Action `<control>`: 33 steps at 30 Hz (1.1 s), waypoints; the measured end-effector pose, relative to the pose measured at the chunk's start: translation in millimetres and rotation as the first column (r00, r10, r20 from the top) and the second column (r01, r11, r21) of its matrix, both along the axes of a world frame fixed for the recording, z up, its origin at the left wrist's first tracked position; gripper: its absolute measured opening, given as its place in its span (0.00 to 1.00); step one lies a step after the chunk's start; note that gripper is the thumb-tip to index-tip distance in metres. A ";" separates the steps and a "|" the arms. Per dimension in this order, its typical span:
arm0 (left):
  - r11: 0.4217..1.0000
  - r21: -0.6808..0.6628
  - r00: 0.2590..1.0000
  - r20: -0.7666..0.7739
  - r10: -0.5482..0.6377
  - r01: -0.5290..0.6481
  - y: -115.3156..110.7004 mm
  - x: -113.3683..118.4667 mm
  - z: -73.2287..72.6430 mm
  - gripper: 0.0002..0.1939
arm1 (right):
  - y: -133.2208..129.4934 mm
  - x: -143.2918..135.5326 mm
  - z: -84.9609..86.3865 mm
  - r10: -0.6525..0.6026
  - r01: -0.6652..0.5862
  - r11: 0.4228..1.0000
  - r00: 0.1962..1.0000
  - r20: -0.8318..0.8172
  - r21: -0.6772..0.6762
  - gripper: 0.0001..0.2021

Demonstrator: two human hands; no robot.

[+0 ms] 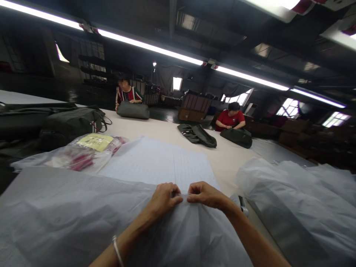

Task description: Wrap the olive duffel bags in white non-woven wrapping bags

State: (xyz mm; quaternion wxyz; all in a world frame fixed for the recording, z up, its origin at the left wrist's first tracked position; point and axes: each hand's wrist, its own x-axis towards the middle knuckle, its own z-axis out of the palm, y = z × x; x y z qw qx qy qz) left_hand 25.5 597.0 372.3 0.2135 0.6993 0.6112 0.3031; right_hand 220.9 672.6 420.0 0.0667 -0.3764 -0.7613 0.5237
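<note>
A large translucent plastic bag point(91, 211) spreads across the near side of the table, its film wrinkled. My left hand point(167, 196) pinches the far edge of this film between thumb and fingers. Just to the right, my right hand point(204, 194) grips the same edge in a like pinch, a small gap between the two hands. Beyond them lie flat white sheets point(155, 159). Whether anything is inside the bag cannot be made out.
Dark green bags point(66, 122) are piled at left beside a clear packet point(80, 155) with a yellow label. More plastic bags point(306, 200) heap at right. Two people point(129, 92) point(230, 116) stand across the table point(161, 128), handling dark bags; another dark bag point(197, 135) lies between them.
</note>
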 end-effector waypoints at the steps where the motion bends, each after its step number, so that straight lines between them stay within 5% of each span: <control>1: 1.000 0.001 1.000 -0.015 0.005 -0.005 1.2 0.0 0.0 0.06 | 0.2 0.2 -0.9 -0.010 0.010 1.000 1.000 -0.005 -0.001 0.11; 5: 0.999 -0.001 0.993 -0.110 0.038 -0.038 3.7 5.5 -4.3 0.09 | -0.2 -0.8 -10.9 -0.038 0.018 0.991 0.988 0.149 0.135 0.09; 11: 0.994 0.021 0.972 -0.208 0.113 -0.111 6.5 15.0 -14.0 0.08 | -8.0 -5.9 -21.9 -0.087 -0.100 0.900 0.913 0.398 0.424 0.10; 16: 0.979 0.132 0.969 -0.177 0.175 -0.152 -7.3 11.7 1.6 0.06 | -10.3 -9.0 -18.5 -0.084 -0.181 0.870 0.862 0.499 0.459 0.11; 19: 0.971 0.232 0.974 -0.205 0.097 -0.048 -29.8 15.3 8.4 0.05 | -8.4 -10.3 -19.5 -0.078 -0.209 0.858 0.850 0.522 0.469 0.11; 22: 0.981 0.164 0.949 -0.309 -0.052 0.107 -48.6 23.6 -2.5 0.08 | -6.2 -12.1 -21.0 -0.078 -0.214 0.855 0.846 0.527 0.472 0.11; 24: 0.982 0.115 0.918 -0.385 -0.097 0.152 -53.4 28.0 -15.4 0.20 | -5.1 -13.0 -21.7 -0.085 -0.200 0.859 0.851 0.518 0.471 0.11; 28: 0.990 0.052 0.876 -0.474 -0.091 0.131 -50.4 30.2 -29.9 0.30 | -2.2 -10.6 -22.3 -0.122 -0.143 0.869 0.866 0.486 0.474 0.11; 33: 0.996 -0.012 0.867 -0.492 -0.080 0.085 -48.9 30.2 -23.5 0.29 | 7.8 11.3 -27.5 -0.223 0.005 0.879 0.888 0.402 0.476 0.13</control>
